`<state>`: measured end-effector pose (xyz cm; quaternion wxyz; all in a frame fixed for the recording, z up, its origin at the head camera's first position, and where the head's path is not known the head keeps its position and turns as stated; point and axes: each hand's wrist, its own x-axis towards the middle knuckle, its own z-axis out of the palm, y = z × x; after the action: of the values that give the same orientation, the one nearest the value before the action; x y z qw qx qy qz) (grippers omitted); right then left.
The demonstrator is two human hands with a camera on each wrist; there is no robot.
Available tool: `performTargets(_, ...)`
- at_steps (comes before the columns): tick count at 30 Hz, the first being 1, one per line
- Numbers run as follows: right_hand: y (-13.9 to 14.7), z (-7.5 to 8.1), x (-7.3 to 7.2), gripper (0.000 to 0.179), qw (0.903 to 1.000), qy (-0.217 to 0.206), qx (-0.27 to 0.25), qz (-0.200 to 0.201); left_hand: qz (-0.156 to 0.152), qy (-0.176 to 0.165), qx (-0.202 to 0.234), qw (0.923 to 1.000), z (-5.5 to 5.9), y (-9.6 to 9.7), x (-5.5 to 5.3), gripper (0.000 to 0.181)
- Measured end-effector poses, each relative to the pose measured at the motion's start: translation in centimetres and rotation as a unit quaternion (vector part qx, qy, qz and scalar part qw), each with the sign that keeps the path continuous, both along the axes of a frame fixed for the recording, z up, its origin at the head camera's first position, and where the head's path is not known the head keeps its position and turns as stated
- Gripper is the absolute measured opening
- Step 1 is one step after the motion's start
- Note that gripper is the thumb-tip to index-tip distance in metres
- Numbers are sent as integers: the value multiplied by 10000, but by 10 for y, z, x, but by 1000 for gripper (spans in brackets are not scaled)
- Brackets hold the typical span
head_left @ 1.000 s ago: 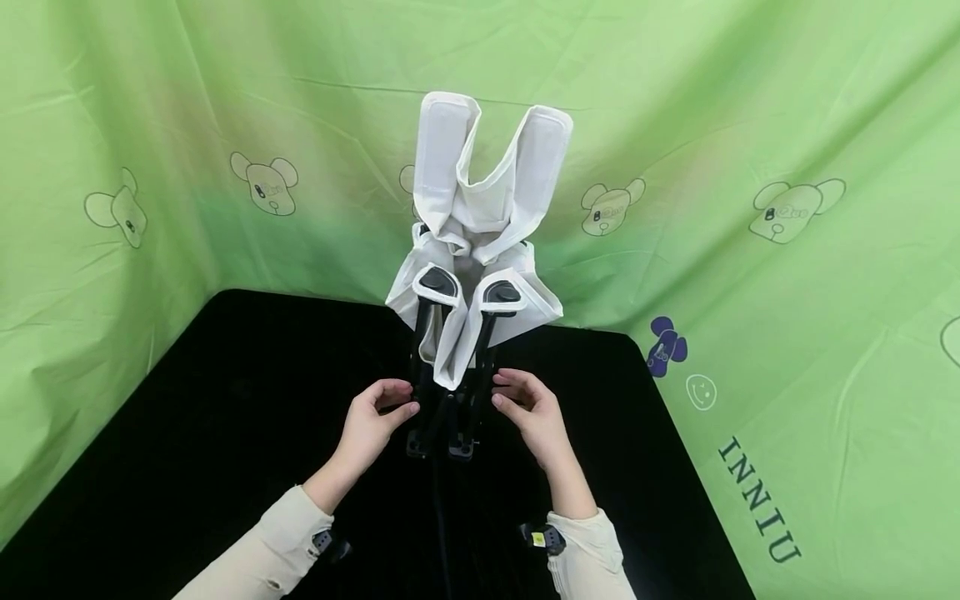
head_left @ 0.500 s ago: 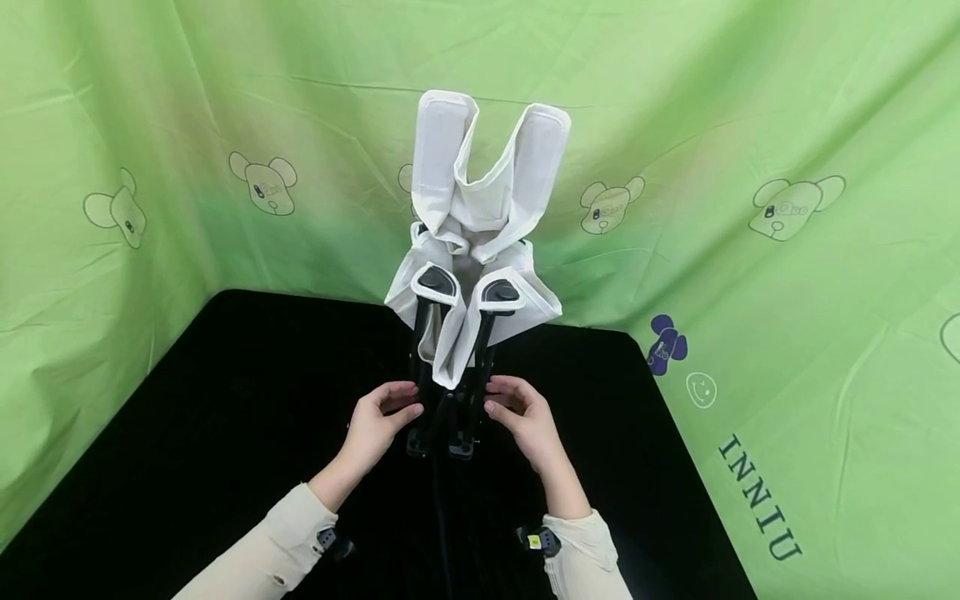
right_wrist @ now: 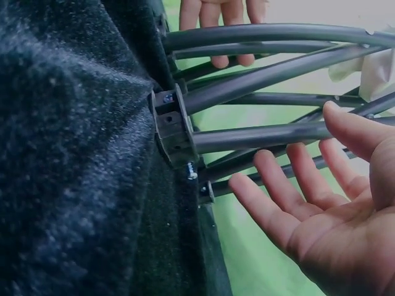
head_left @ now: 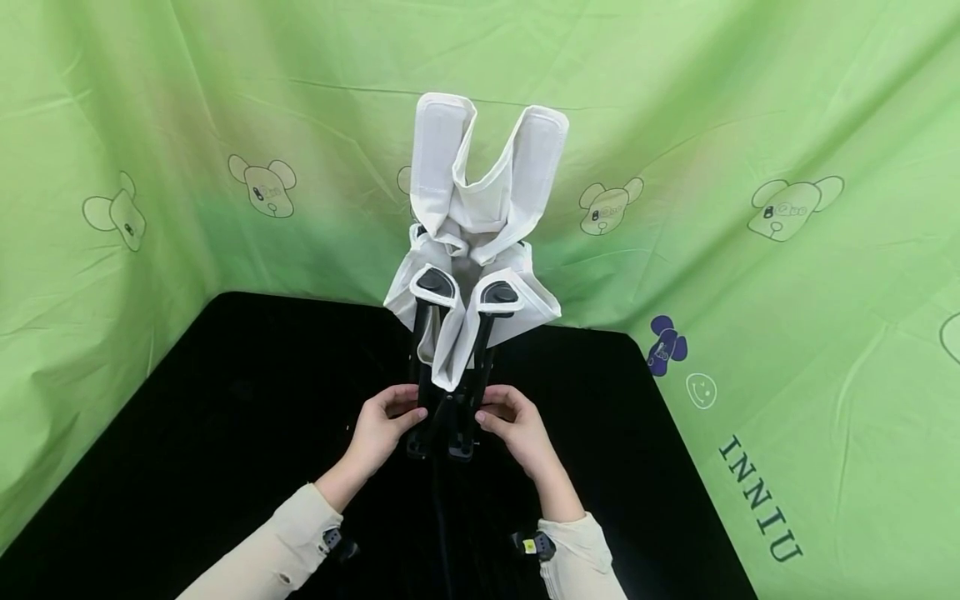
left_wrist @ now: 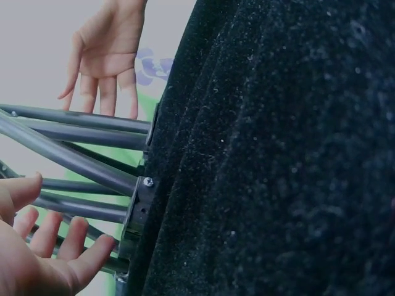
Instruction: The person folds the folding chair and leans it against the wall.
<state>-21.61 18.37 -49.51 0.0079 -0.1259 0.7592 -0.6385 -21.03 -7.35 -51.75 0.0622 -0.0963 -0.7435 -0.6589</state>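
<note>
A folded camping chair with white fabric point(head_left: 487, 204) and a black tube frame point(right_wrist: 259, 137) stands upright on the black-covered table. Its two upper fabric corners rise like flaps, and the lower ones fit over black tips. My left hand point(head_left: 382, 429) is at the frame's left side near the bottom, thumb in front and fingers reaching behind. On the other side my right hand point(head_left: 521, 429) mirrors it, fingertips right at the tubes. Both wrist views show loosely bent, spread fingers beside the tubes, not wrapped round them. A black foot bracket point(right_wrist: 176, 129) rests against the cloth.
The black fuzzy cloth point(head_left: 300, 350) covers the table beneath the chair. A light green curtain point(head_left: 675, 100) with bear-head prints hangs behind and along both sides, close behind the chair. A dark line runs down the cloth in front of the chair.
Both hands have moved inward from either side, bringing thumbs and fingertips to the chair's tubes. The chair has stayed in place.
</note>
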Motion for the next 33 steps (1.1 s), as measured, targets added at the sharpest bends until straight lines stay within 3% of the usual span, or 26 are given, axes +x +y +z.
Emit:
performTargets(8, -1, -5, 2, 43, 9994, -249, -215, 53, -49, 116, -156, 9998, -2, 2, -1, 33)
performTargets(16, -2, -11, 0, 43, 9985, -249, -484, 113, -236, 20, 179, 9996, -4, 0, -6, 30)
performTargets(25, -8, -14, -2, 44, 9996, 20, -292, -47, -293, -27, 246, 9993, -7, -1, -8, 26)
performTargets(33, -13, 4, 7, 45, 9997, -66, -225, -5, -355, -128, 360, 9986, -8, -1, -9, 28)
